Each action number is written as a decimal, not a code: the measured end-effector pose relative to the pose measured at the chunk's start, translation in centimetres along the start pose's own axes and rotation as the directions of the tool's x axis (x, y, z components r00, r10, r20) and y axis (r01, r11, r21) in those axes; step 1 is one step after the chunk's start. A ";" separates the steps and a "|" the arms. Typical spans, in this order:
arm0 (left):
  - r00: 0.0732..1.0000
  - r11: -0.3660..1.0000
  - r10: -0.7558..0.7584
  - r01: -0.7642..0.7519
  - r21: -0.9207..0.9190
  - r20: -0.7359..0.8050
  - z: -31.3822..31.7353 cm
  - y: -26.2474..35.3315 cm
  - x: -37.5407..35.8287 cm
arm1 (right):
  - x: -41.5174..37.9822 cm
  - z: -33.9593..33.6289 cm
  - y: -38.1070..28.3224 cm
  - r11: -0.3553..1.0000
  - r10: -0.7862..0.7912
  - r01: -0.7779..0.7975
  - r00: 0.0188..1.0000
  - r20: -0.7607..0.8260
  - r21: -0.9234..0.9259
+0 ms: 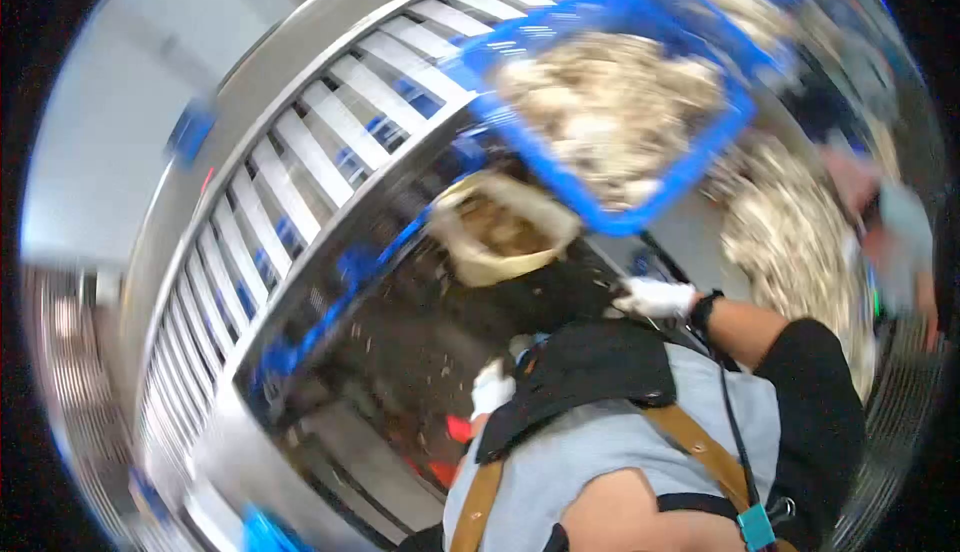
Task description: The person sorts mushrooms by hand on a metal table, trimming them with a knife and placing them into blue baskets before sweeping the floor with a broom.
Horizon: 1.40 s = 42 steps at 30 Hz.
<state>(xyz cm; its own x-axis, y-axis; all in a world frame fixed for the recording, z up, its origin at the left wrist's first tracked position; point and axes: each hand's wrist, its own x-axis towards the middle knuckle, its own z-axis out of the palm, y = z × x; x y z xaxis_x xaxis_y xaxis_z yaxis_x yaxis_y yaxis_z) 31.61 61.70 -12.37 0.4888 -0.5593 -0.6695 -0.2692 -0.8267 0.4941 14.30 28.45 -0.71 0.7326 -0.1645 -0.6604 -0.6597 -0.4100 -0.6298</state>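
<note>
My left hand (490,388), in a white glove, hangs beside my dark apron (590,362) over the dark, littered floor. Its fingers are smeared by motion, and I make out nothing in it. My right hand (655,298), also white-gloved with a black band at the wrist, is near the corner of the metal worktable. Blur hides how its fingers are set. Nearest to both hands is a cream-coloured tub (500,269) with brownish matter inside. Beyond it, a blue basket (628,220) holds a heap of pale, lumpy pieces, too blurred to name.
A roller conveyor (300,147) with a metal frame curves along the left, its rollers whitish. More pale pieces (790,227) lie heaped on the metal table at right. Part of another person (895,242) shows at the far right. Small scraps dot the floor.
</note>
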 end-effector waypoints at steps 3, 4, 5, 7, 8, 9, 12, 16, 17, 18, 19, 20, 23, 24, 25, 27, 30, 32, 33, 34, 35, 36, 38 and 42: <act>0.920 0.912 0.331 -0.369 -0.179 -0.212 -1.0 0.7 5.4 | -6.5 -2.0 7.1 0.969 0.139 -0.100 0.977 -0.162 0.226; 0.934 0.914 0.342 -0.357 -0.192 -0.106 -1.9 3.3 6.1 | -8.7 -1.6 9.7 0.967 0.159 -0.093 0.949 -0.274 0.239; 0.942 0.920 0.336 -0.332 -0.211 -0.017 -2.5 7.0 5.6 | -10.2 -1.5 12.8 0.970 0.168 -0.085 0.913 -0.372 0.229; 0.935 0.921 0.321 -0.270 -0.281 0.152 -1.1 16.2 5.7 | -12.2 -0.3 19.8 0.966 0.213 -0.097 0.824 -0.524 0.241; 0.898 0.903 0.399 -0.351 -0.246 0.186 1.1 19.0 7.1 | -13.0 0.2 22.1 0.964 0.230 -0.100 0.774 -0.590 0.245; 0.852 0.880 0.469 -0.426 -0.211 0.233 2.9 21.8 8.0 | -14.2 0.4 24.0 0.933 0.324 -0.155 0.755 -0.570 0.326; 0.737 0.775 0.630 -0.620 -0.124 0.246 8.3 35.4 9.0 | -20.0 -2.7 25.5 0.654 0.607 -0.143 0.685 -0.403 0.743; 0.764 0.863 0.504 -0.421 -0.280 0.403 14.1 51.6 11.6 | -24.0 -2.4 29.9 0.066 0.520 0.379 0.777 -0.355 0.923; 0.791 0.892 0.447 -0.360 -0.273 0.418 15.3 55.2 12.4 | -22.5 -1.1 32.3 0.060 0.493 0.439 0.768 -0.409 0.897; 0.758 0.875 0.484 -0.404 -0.268 0.437 17.7 57.4 15.3 | -21.7 -0.7 32.8 0.038 0.496 0.551 0.714 -0.494 0.834; 0.726 0.858 0.514 -0.444 -0.259 0.458 19.9 58.9 18.0 | -20.7 -0.7 32.7 0.012 0.502 0.652 0.652 -0.569 0.758; 0.603 0.774 0.623 -0.564 -0.286 0.499 21.4 61.4 17.6 | -20.9 -3.1 30.7 -0.200 0.481 0.729 0.655 -0.583 0.654; 0.308 0.669 0.624 -0.685 -0.288 0.718 26.9 63.7 22.4 | -18.6 -8.5 33.7 0.166 0.658 0.694 0.451 -0.603 0.701; 0.264 0.701 0.576 -0.646 -0.302 0.774 27.7 65.4 20.8 | -18.9 -11.6 32.3 0.007 0.698 0.771 0.453 -0.555 0.637; 0.266 0.761 0.494 -0.592 -0.264 0.828 26.6 67.9 17.3 | -18.2 -12.9 33.5 -0.045 0.712 0.805 0.441 -0.546 0.591; 0.330 0.743 0.582 -0.588 -0.321 0.743 27.2 68.7 17.2 | -17.9 -14.1 35.6 -0.030 0.661 0.901 0.343 -0.668 0.433; 0.240 0.534 0.800 -0.701 -0.472 0.549 25.8 70.8 13.0 | -25.2 -16.7 29.7 0.161 0.573 0.887 0.273 -0.773 0.433; 0.405 0.693 0.715 -0.523 -0.496 0.570 26.0 72.5 9.7 | -28.0 -17.5 28.2 0.412 0.536 0.741 0.273 -0.799 0.530; 0.410 0.736 0.677 -0.377 -0.563 0.611 27.2 73.6 9.4 | -28.6 -17.4 28.2 0.628 0.495 0.600 0.183 -0.849 0.496; 0.367 0.780 0.623 -0.236 -0.579 0.691 27.9 73.6 8.4 | -28.8 -17.1 28.7 0.854 0.398 0.301 0.147 -0.906 0.424; 0.307 0.813 0.572 -0.093 -0.575 0.760 28.1 74.3 6.7 | -29.4 -17.2 29.1 0.861 0.400 0.283 0.141 -0.906 0.424; 0.267 0.826 0.563 -0.176 -0.535 0.782 27.6 75.5 4.9 | -30.0 -17.4 29.5 0.867 0.402 0.264 0.135 -0.906 0.424; 0.173 0.782 0.619 -0.232 -0.579 0.766 27.6 77.2 2.8 | -32.6 -18.0 30.7 0.640 0.536 0.530 0.210 -0.817 0.556; -0.062 0.606 0.781 -0.162 -0.778 0.621 28.0 79.3 0.2 | -37.9 -17.9 30.8 0.545 0.644 0.651 0.078 -0.761 0.528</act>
<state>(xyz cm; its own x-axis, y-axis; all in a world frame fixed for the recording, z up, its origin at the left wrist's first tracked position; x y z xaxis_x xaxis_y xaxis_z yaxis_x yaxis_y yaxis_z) -12.86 -5.71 11.16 -0.7562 -0.6491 0.0827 0.4032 -0.3628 0.8401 -30.80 5.98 12.22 -0.2408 -0.9595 -0.1463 0.0292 0.1435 -0.9892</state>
